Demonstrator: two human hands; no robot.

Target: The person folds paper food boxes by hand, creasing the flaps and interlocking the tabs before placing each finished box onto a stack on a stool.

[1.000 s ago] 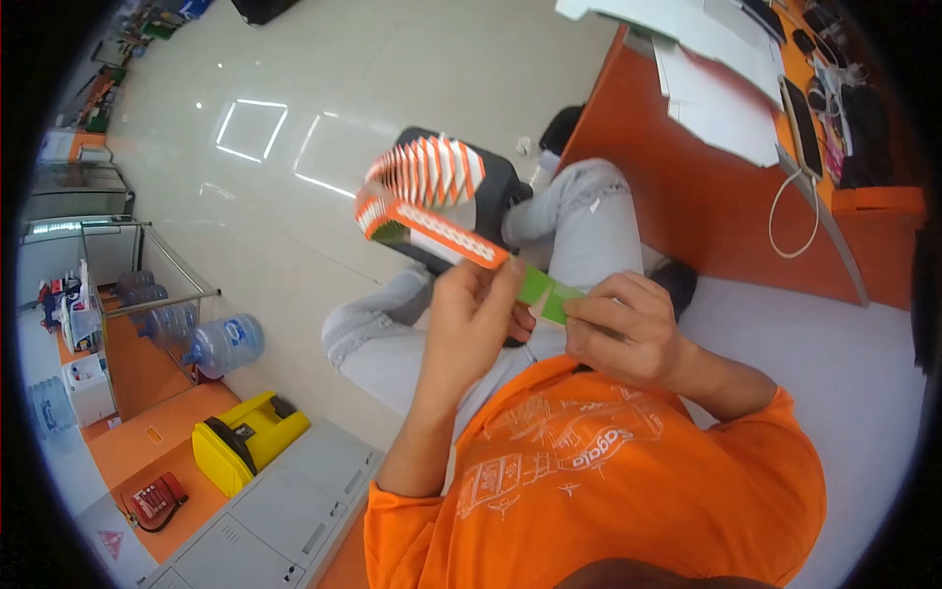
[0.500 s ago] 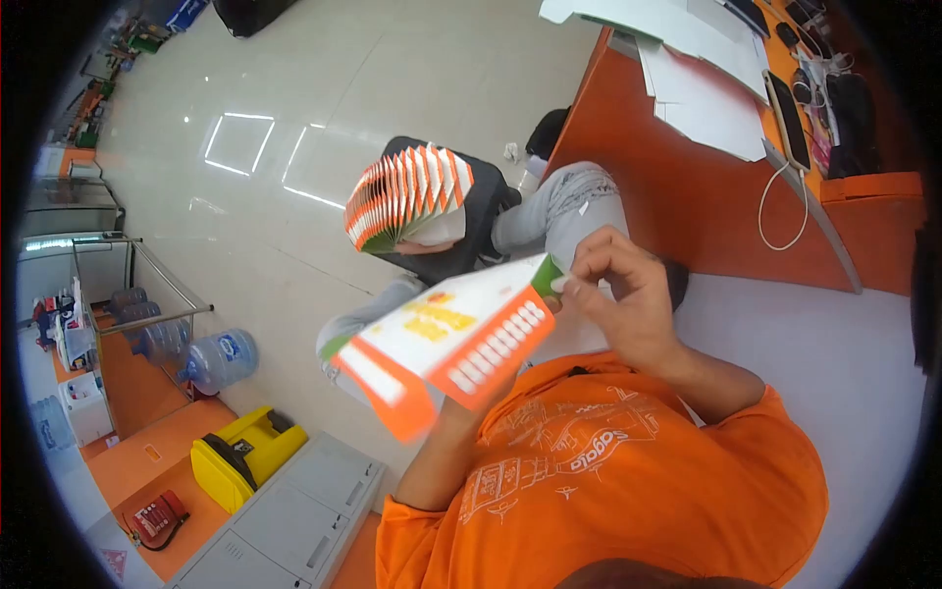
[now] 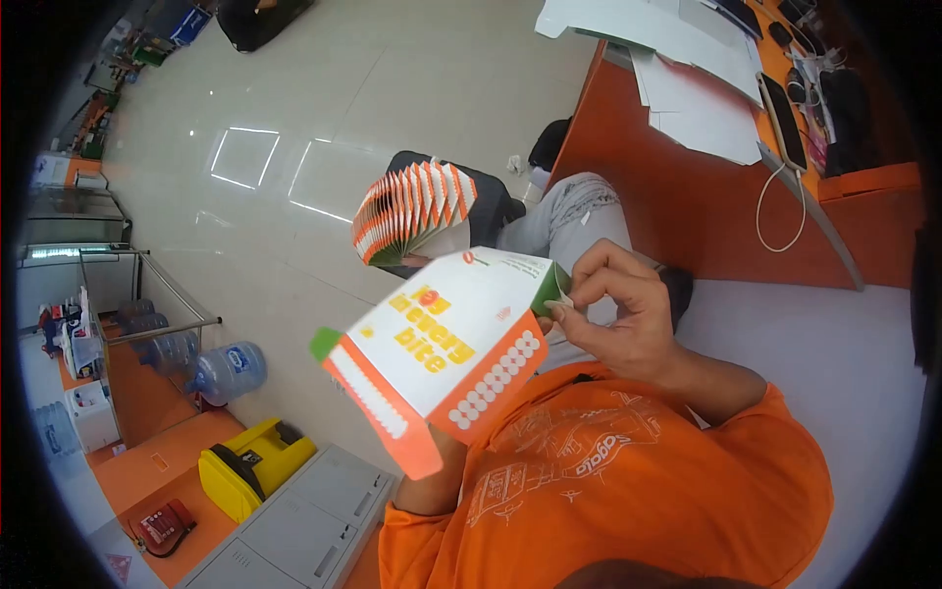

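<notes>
A white, orange and green cardboard food box [image 3: 392, 368], printed with yellow lettering, is held tilted in front of my body, its end flaps unfolded. My right hand [image 3: 623, 309] pinches the green and white flap at the box's right end between thumb and fingers. My left forearm [image 3: 442, 481] runs up behind the box. The box hides my left hand, which appears to support it from behind. Beyond the box, a fanned stack of flat folded boxes [image 3: 417, 211] rests on a black seat [image 3: 488, 211].
At right stands an orange desk [image 3: 638, 187] bearing white sheets [image 3: 697, 113], a phone [image 3: 782, 123] and cables. Water jugs [image 3: 231, 371], a yellow bin [image 3: 250, 466], a fire extinguisher [image 3: 165, 525] and grey lockers [image 3: 304, 510] line the left. My jeans-clad leg [image 3: 574, 221] is beside the desk.
The box has turned so its printed top faces me more fully, and its near-left flap hangs lower. My right hand keeps its pinch on the end flap. The view has shifted slightly.
</notes>
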